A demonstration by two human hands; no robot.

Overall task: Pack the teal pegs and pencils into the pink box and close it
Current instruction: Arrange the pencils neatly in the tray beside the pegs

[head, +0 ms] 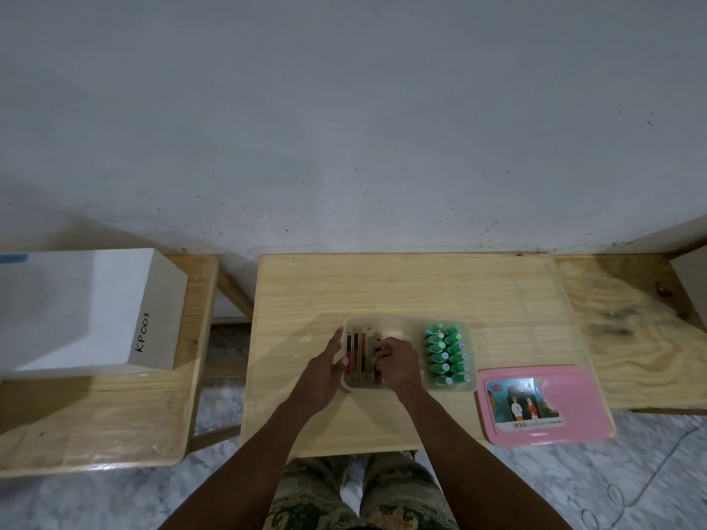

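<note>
- Resting on the table [382,285], the box [472,386] holds teal pegs [447,351] at its right and pencils [357,353] at its left.
- Left hand [323,371] lies open against the box's left wall.
- Right hand [398,363] curls its fingers onto the pencils.
- Pink lid [543,403] lies beside the box.

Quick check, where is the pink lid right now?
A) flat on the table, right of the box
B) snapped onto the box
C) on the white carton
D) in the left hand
A: the pink lid lies flat on the wooden table, just right of the open box, which holds teal pegs; neither hand touches it.
</note>
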